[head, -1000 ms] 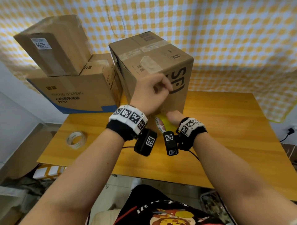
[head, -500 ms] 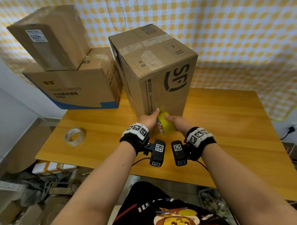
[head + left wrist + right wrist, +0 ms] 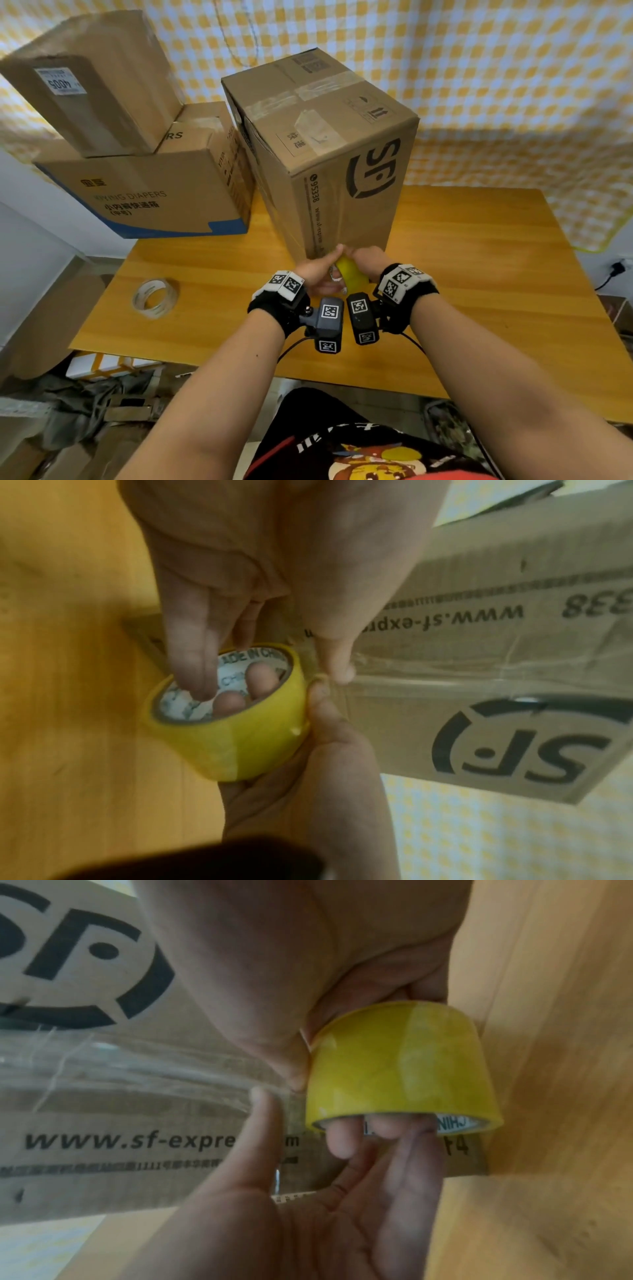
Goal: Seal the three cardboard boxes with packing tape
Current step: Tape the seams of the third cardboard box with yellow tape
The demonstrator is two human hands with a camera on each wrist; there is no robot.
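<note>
The tall SF box [image 3: 342, 164] stands upright on the wooden table [image 3: 479, 274]. A strip of clear tape [image 3: 479, 674] runs down its front face to a yellow tape roll [image 3: 351, 277] held at the box's bottom edge. My right hand [image 3: 363, 255] grips the roll [image 3: 404, 1064], with its fingers through the core and its thumb on the outside. My left hand [image 3: 325, 270] is beside it. The left thumb [image 3: 335, 664] presses the tape onto the cardboard, and the straight left fingers [image 3: 411, 1156] lie against the roll's open end.
A wide diaper box [image 3: 154, 202] sits at the back left with a smaller box [image 3: 92, 85] stacked on it. A clear tape roll [image 3: 156, 297] lies on the table's left part. Clutter lies on the floor below the table's left edge.
My left hand came down from the upper front of the SF box to the yellow roll. The right hand has kept the roll low at the box's base.
</note>
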